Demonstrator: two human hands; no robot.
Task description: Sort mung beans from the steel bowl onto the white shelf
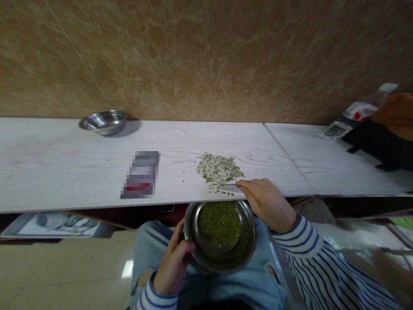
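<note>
Gleaming, the metal bowl (211, 258) holds small green beans (219, 221).

A grain pile (219, 168) lies by the front edge of the desk (64, 172), the blade (227, 187) in my right hand (267, 204) at its near side. Beans (219, 224) sit in the lap bowl (247, 249), my left hand (176, 258) at its left. Left of the pile: a flat object (142, 174), then, by the back edge, another bowl (103, 122); far right, a bottle (358, 111) and bag (393, 133).

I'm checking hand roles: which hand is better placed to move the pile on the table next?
Right, probably: the right hand holds what looks like a knife beside the pile; the left hand grips a bowl of beans.
</note>
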